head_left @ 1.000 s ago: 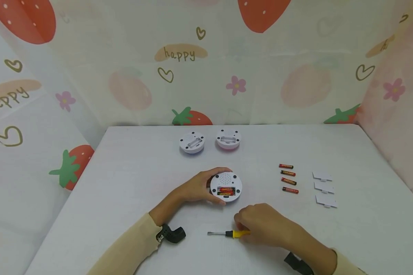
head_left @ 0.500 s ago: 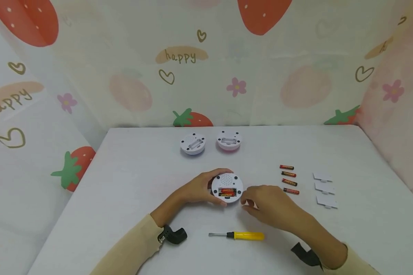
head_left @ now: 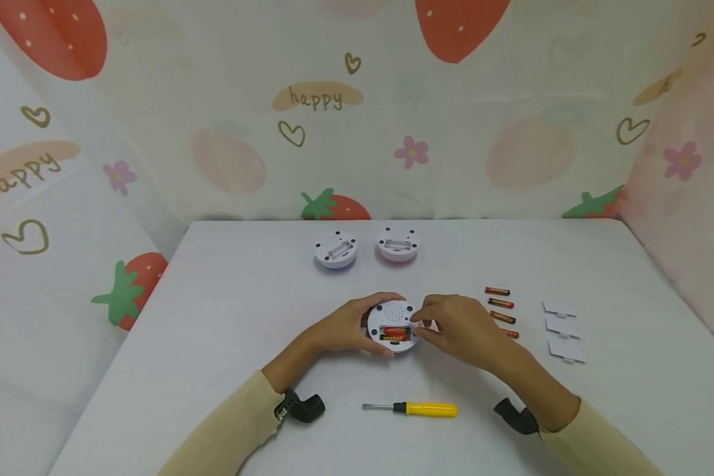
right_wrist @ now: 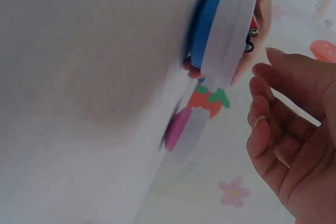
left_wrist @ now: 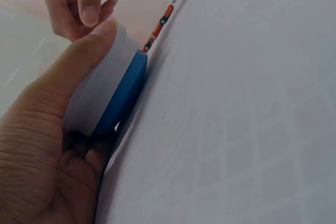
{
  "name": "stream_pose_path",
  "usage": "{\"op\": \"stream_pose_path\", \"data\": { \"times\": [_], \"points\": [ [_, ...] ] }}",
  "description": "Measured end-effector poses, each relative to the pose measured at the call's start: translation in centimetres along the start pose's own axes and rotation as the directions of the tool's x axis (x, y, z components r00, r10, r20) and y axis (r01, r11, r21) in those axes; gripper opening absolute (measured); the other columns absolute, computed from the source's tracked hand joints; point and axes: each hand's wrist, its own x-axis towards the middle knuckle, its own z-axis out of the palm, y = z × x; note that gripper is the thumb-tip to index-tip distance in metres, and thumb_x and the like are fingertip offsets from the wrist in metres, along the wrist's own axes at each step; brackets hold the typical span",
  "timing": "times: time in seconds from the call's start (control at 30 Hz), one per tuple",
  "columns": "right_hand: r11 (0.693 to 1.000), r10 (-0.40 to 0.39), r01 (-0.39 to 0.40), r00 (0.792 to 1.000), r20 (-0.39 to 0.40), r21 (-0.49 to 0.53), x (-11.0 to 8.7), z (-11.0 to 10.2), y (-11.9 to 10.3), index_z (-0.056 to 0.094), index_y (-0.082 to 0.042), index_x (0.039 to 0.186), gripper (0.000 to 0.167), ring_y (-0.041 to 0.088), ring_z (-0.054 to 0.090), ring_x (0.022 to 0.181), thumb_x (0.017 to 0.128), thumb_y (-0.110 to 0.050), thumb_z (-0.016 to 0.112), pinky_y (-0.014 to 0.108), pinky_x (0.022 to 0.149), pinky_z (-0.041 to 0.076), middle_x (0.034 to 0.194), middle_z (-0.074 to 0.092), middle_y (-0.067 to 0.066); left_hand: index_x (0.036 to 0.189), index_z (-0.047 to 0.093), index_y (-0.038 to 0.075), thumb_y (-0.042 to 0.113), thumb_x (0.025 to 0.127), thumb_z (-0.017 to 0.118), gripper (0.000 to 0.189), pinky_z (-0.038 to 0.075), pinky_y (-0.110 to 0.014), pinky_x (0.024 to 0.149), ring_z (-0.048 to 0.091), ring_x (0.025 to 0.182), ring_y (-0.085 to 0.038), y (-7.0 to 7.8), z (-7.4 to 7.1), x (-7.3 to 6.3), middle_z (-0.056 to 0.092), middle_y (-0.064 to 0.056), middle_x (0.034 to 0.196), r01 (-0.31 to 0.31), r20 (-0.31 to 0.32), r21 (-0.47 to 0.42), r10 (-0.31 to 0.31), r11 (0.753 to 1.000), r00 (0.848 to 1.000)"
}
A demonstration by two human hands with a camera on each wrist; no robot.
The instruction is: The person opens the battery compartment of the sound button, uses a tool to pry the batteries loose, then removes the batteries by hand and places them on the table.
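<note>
My left hand [head_left: 346,325] grips a round white device [head_left: 394,309] by its left side, its perforated back facing up. Red batteries [head_left: 395,334] lie in its uncovered compartment. A blue lower part [left_wrist: 126,90] shows in the left wrist view, with my left thumb along the white rim. Over the device's right edge hovers my right hand [head_left: 461,330], fingertips close to the compartment. In the right wrist view, the fingers [right_wrist: 262,140] of that hand are loosely bent with nothing between them. Below the hands lies a screwdriver [head_left: 425,410] with a yellow handle.
Two similar devices, one on the left [head_left: 336,250] and one pink-based [head_left: 398,244], stand at the back with bare compartments. Loose batteries [head_left: 501,303] lie in a column at the right, partly behind my right hand. White battery covers [head_left: 562,327] lie beyond them.
My right hand has let go of the screwdriver, leaving it on the table, and moved up to the device's right edge. My left hand keeps its grip.
</note>
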Motion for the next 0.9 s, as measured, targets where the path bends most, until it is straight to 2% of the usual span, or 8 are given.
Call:
{"op": "stream_pose_path", "data": {
  "times": [0.2, 0.6, 0.9],
  "points": [
    [0.999, -0.002, 0.003, 1.0, 0.022, -0.048, 0.5, 0.7, -0.1, 0.082, -0.017, 0.105, 0.021, 0.015, 0.068, 0.084, 0.084, -0.019, 0.084, 0.025, 0.072, 0.058, 0.097, 0.073, -0.001, 0.15, 0.043, 0.035, 0.029, 0.073, 0.094, 0.093, 0.042, -0.031, 0.107, 0.051, 0.121, -0.008, 0.0, 0.0, 0.0, 0.055, 0.014, 0.138, 0.009, 0.0, 0.001, -0.009, 1.0, 1.0],
    [0.998, -0.035, 0.034, 0.999, -0.015, -0.057, 0.9, 1.4, -0.4, 0.082, -0.016, 0.101, 0.018, 0.012, 0.065, 0.079, 0.084, -0.018, 0.085, 0.023, 0.07, 0.056, 0.093, 0.072, -0.002, 0.15, 0.043, 0.036, 0.031, 0.072, 0.094, 0.093, 0.044, -0.031, 0.103, 0.051, 0.119, -0.01, 0.2, -0.1, -0.1, 0.054, 0.013, 0.138, 0.013, 0.0, 0.006, -0.013, 1.0, 1.0],
    [0.991, -0.046, 0.045, 0.999, -0.008, -0.126, 0.9, 1.3, -0.9, 0.082, -0.015, 0.1, 0.016, 0.017, 0.07, 0.089, 0.085, -0.017, 0.084, 0.03, 0.079, 0.06, 0.098, 0.075, 0.0, 0.15, 0.043, 0.036, 0.031, 0.072, 0.095, 0.093, 0.045, -0.029, 0.102, 0.053, 0.117, -0.01, 0.1, 0.0, 0.0, 0.056, 0.013, 0.135, 0.003, 0.002, -0.002, -0.003, 1.0, 1.0]
  ]
}}
